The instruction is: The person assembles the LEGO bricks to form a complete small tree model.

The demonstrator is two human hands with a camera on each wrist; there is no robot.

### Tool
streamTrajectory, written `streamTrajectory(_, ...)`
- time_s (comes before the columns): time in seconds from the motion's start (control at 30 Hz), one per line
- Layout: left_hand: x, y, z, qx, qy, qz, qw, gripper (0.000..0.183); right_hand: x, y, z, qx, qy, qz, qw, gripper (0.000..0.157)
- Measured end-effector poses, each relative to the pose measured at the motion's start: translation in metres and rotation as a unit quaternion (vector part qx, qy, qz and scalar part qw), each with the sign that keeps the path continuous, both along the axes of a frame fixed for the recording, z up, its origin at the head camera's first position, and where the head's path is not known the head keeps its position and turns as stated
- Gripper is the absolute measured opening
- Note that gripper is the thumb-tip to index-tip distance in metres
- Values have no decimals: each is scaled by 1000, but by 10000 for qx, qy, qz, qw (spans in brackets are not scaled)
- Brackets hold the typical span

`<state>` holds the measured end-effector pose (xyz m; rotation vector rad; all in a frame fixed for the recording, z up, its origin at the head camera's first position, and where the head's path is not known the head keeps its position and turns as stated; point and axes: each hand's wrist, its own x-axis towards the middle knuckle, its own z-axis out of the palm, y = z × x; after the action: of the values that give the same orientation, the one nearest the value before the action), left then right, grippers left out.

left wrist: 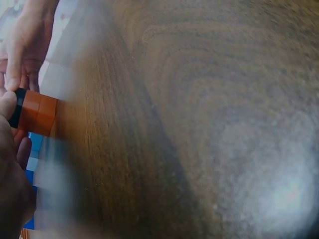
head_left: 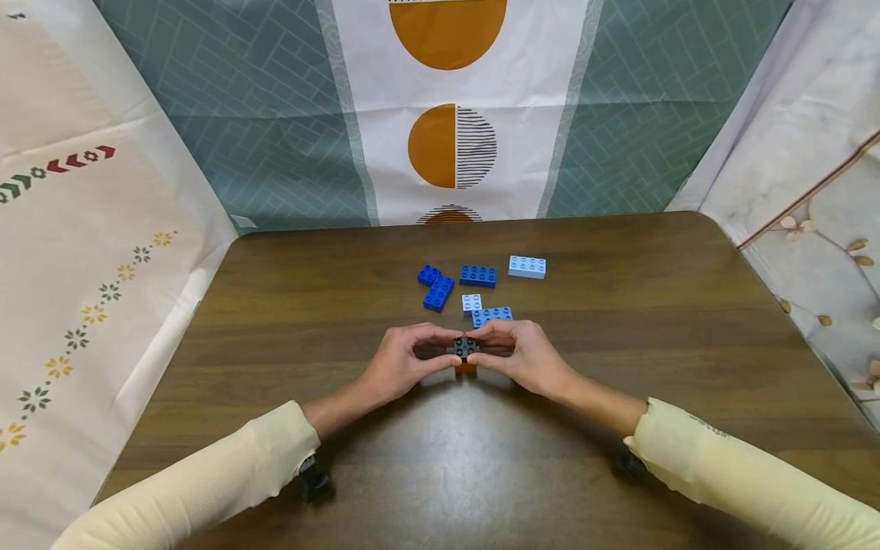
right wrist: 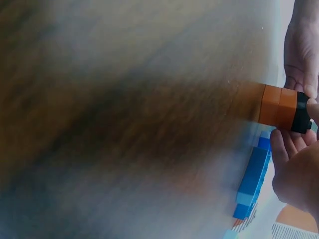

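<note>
A small black brick (head_left: 464,347) with several studs sits on top of a stack of orange bricks (right wrist: 279,105), which stands on the table. From the left side, my left hand (head_left: 406,359) pinches the black brick between thumb and fingers. My right hand (head_left: 525,357) pinches the same brick from the right, its fingertips close to those of the left. The wrist views show the orange part as two layers, with the black brick (left wrist: 18,108) above. Fingertips cover part of the black brick's sides.
Beyond the hands lie a light blue brick (head_left: 492,315), a small pale blue brick (head_left: 471,302), a long pale blue brick (head_left: 527,266) and several dark blue bricks (head_left: 438,292). The brown wooden table (head_left: 302,305) ends at hanging cloths at the back and sides.
</note>
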<state>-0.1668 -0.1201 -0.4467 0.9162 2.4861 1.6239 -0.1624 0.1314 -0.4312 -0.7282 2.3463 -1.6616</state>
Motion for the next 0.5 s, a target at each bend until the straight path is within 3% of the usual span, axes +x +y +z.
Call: streamTrajectory(0.5,-1,1,1,-13,38,-21,10000,34,1,-3,3,188,-113,-119,9997,34)
